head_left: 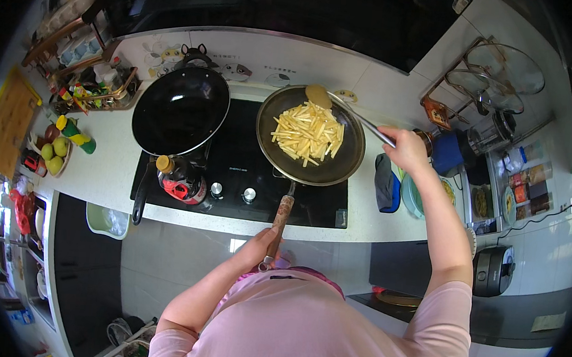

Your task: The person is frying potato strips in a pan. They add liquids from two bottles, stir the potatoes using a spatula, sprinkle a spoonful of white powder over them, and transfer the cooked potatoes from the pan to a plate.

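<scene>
My left hand is closed around the brown handle of a dark frying pan on the right side of the black gas hob. Pale yellow cut strips, which look like potato, lie heaped in the pan. In my right hand is the metal handle of a spatula, whose brownish head rests at the pan's far rim, just beyond the strips. A black wok sits on the hob's left side, with its handle towards me.
A large dark bottle with a yellow cap stands at the hob's front left. Right of the hob lie a grey and blue cloth and a pale green bowl. Green fruit and a green bottle are at the left.
</scene>
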Available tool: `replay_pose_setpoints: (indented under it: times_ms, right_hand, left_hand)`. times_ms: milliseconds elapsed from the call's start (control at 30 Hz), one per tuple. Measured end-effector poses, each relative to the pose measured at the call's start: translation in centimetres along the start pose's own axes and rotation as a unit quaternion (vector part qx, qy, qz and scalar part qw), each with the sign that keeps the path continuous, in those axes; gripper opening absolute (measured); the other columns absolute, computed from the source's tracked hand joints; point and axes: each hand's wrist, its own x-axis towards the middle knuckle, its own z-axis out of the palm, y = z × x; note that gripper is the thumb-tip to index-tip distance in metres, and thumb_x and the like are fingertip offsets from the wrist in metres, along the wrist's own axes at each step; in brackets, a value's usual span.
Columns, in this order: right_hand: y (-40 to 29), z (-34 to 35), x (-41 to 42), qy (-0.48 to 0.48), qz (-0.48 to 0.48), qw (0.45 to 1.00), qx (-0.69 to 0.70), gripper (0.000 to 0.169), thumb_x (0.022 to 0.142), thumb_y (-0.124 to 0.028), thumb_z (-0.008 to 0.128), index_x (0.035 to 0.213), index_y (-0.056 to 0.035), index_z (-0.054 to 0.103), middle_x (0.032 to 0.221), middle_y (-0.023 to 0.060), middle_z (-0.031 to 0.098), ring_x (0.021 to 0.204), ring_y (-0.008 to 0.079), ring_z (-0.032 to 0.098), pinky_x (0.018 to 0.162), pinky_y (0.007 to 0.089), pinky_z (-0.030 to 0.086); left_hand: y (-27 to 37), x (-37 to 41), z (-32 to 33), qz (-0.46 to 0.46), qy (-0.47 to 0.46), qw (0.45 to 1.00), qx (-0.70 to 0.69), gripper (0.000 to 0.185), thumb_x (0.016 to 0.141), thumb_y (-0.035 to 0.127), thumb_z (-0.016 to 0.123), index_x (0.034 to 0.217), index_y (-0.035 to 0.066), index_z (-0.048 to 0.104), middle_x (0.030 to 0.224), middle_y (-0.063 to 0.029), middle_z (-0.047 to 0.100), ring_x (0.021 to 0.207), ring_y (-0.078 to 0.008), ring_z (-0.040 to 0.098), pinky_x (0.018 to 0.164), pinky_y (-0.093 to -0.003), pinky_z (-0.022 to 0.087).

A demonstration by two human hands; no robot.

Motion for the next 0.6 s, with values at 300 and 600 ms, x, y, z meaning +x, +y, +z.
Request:
replay_pose_setpoints:
  times_ms: [300, 600]
  right_hand:
    - [0.6, -4.3, 0.2, -0.120, -0.016, 0.992, 0.021, 0.047, 0.070, -0.003, 0.061, 0.112, -0.0220, 0.069, 0.094, 0.0111, 0.070, 0.081, 0.0261, 0.067, 0.076, 0.0348, 0.053]
    - [-1.8, -1.6, 2.5, -0.138, -0.063, 0.986, 0.064, 0.052, 0.069, 0.001, 0.059, 0.113, -0.0250, 0.068, 0.090, 0.0113, 0.067, 0.082, 0.0273, 0.064, 0.075, 0.0368, 0.051]
  left_hand:
    - [0.3, -0.2, 0.1, -0.005, 0.003, 1.000, -0.006, 0.044, 0.101, 0.044, 0.030, 0.102, 0.005, 0.050, 0.066, -0.0068, 0.056, 0.051, -0.0158, 0.053, 0.051, -0.0286, 0.045]
    - [0.3, -0.1, 0.1, -0.009, 0.001, 1.000, -0.007, 0.044, 0.101, 0.045, 0.031, 0.102, 0.006, 0.051, 0.066, -0.0069, 0.056, 0.050, -0.0160, 0.054, 0.049, -0.0285, 0.045]
